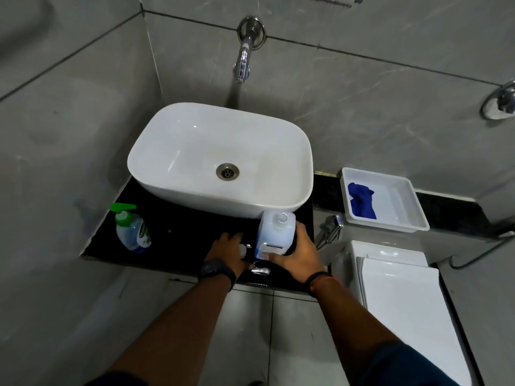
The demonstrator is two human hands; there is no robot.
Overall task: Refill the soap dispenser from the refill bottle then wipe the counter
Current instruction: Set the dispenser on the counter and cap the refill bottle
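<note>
A white square bottle (274,234) with an open neck stands on the black counter (181,232), just in front of the basin. My right hand (299,254) wraps its right side, with the thumb across its lower front. My left hand (225,252) rests low on the counter, immediately left of the bottle. A small white piece (243,249) shows at its fingertips, and I cannot tell if it is gripped. A silvery pump piece (260,270) lies at the counter's front edge between my hands. A clear bottle with a green pump (132,231) stands at the counter's left end.
The white basin (156,151) fills the back of the counter under a wall tap (243,61). To the right, a white tray (412,201) on a ledge holds a blue cloth (361,201). A toilet cistern and lid (398,288) sit below it.
</note>
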